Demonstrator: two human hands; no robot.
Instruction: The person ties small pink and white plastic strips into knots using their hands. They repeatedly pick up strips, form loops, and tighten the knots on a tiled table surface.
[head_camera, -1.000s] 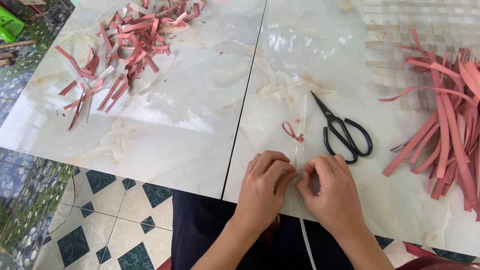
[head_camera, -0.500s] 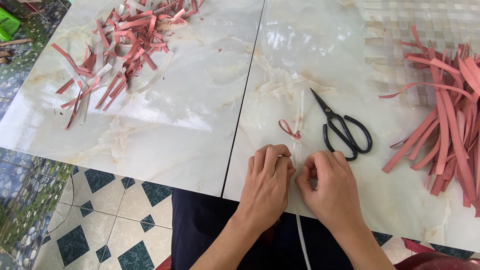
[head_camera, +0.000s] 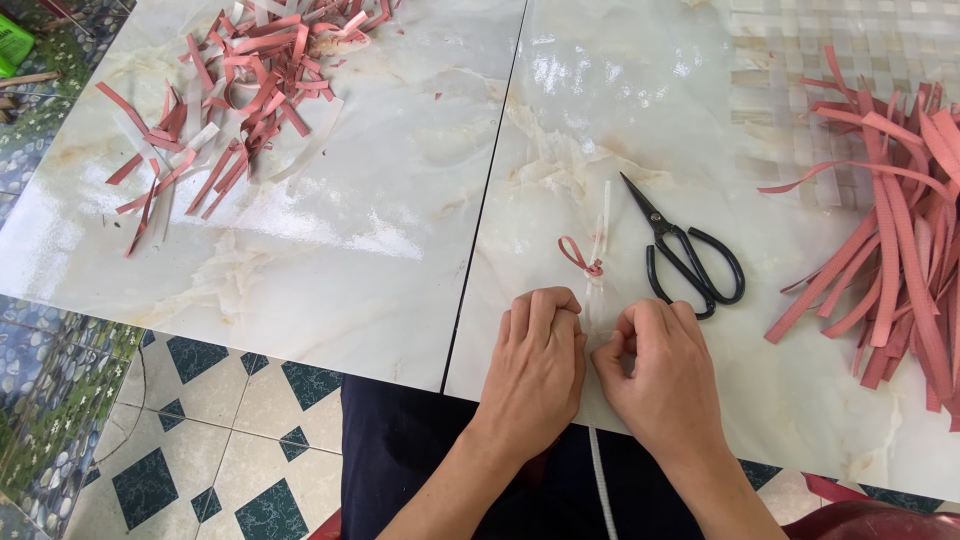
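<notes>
Marble table (head_camera: 330, 260), both hands' fingers (head_camera: 548, 312) seemingly pinching white strip (head_camera: 600, 300), black scissors (head_camera: 685, 255) alongside.

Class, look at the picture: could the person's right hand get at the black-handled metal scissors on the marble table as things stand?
Probably yes. The black-handled metal scissors lie just beyond the right hand, with only bare marble table between. That hand's fingers are pinched on a thin pale plastic strip, so it would have to let go.

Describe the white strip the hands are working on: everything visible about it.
The white strip is a thin, pale, translucent band, plastic by its look, lying lengthwise on the marble-patterned table just left of the black scissors. A small red loop is tied around it. The left hand and right hand pinch it between them; its near end hangs over the table edge.
</notes>
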